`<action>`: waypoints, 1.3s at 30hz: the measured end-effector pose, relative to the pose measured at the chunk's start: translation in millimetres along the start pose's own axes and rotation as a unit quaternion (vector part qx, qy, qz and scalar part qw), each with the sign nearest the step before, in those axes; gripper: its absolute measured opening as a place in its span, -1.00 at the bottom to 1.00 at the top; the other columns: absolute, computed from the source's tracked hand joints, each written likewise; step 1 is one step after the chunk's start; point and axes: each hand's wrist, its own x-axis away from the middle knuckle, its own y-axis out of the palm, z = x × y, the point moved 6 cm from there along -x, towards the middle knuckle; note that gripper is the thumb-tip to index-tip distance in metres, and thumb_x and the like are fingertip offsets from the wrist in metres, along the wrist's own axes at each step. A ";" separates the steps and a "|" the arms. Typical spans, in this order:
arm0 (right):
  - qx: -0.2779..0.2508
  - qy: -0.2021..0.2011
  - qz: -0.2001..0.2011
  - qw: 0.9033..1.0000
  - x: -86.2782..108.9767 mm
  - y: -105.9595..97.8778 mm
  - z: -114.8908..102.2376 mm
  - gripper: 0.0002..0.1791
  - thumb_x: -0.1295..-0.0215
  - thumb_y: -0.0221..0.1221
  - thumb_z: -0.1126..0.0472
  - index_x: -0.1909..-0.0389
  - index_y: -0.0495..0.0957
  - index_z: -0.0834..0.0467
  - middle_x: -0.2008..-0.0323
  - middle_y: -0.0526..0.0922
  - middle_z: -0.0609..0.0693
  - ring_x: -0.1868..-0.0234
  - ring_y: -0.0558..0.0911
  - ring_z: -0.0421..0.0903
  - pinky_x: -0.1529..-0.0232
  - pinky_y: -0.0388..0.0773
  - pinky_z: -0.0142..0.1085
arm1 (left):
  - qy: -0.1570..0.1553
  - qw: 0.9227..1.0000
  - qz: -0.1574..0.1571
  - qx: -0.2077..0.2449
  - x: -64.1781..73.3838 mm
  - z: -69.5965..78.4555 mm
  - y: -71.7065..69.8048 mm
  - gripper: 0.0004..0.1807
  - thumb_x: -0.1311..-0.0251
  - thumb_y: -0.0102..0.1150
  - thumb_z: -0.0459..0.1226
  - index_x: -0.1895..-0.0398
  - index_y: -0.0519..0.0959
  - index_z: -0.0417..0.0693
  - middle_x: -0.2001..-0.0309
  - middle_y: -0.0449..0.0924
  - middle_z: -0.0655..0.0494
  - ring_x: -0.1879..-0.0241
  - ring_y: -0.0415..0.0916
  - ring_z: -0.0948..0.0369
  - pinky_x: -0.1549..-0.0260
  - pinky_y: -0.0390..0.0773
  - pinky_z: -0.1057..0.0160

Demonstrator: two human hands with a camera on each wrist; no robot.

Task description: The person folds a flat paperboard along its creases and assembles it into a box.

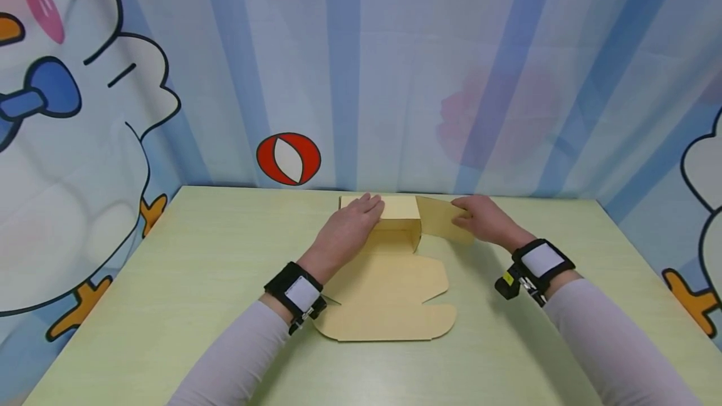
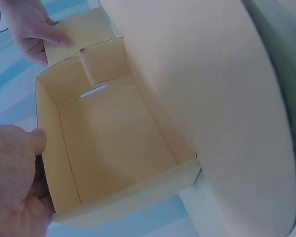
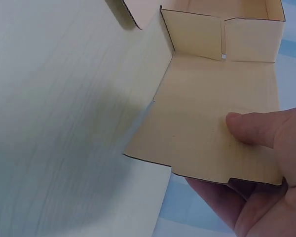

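Note:
A partly folded cardboard box stands on its side at the back of the table, its inside facing the left wrist camera. My left hand holds the upper side wall, its thumb at the rim and the fingers over the outer face. With thumb on one face and fingers behind, my right hand pinches the side flap that sticks out to the right. That flap has a notched outer edge. The box's lid panel lies unfolded toward me, ending in a round-cornered front flap.
Beneath the box is a pale wood-grain table. A striped blue cloth backdrop with cartoon prints rises behind the table's rear edge, close to the box. Straps with small cameras are on both wrists.

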 end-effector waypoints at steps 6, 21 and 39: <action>0.008 -0.021 -0.011 1.000 1.0 -1.0 -9.9 -0.69 -0.35 0.16 0.35 0.51 0.25 0.14 0.56 0.13 -0.09 0.50 0.27 -0.16 0.37 0.19 -0.26 | -0.002 1.000 -0.002 -0.001 -0.3 0.4 -0.8 -0.59 -0.45 0.00 -0.28 -0.30 0.46 -0.18 -0.32 0.51 -0.04 -0.33 0.46 0.05 -0.23 0.52 0.09; 0.022 -0.056 -0.045 0.997 11.1 -1.2 -42.6 -0.59 -0.32 0.19 0.36 0.58 0.16 0.12 0.59 0.01 -0.15 0.57 0.09 -0.21 0.43 0.07 -0.35 | -0.003 1.000 0.006 -0.006 -0.8 -0.8 0.7 -0.62 -0.47 -0.02 -0.26 -0.27 0.47 -0.17 -0.31 0.52 -0.03 -0.32 0.47 0.05 -0.20 0.54 0.08; 0.052 -0.053 -0.061 0.995 8.5 6.9 -62.5 -0.64 -0.28 0.23 0.33 0.62 0.28 0.13 0.65 0.10 -0.15 0.61 0.18 -0.22 0.48 0.13 -0.40 | 0.002 1.000 0.018 -0.005 -1.6 0.4 -1.0 -0.63 -0.45 0.02 -0.26 -0.24 0.51 -0.18 -0.28 0.54 -0.04 -0.29 0.51 0.04 -0.15 0.58 0.08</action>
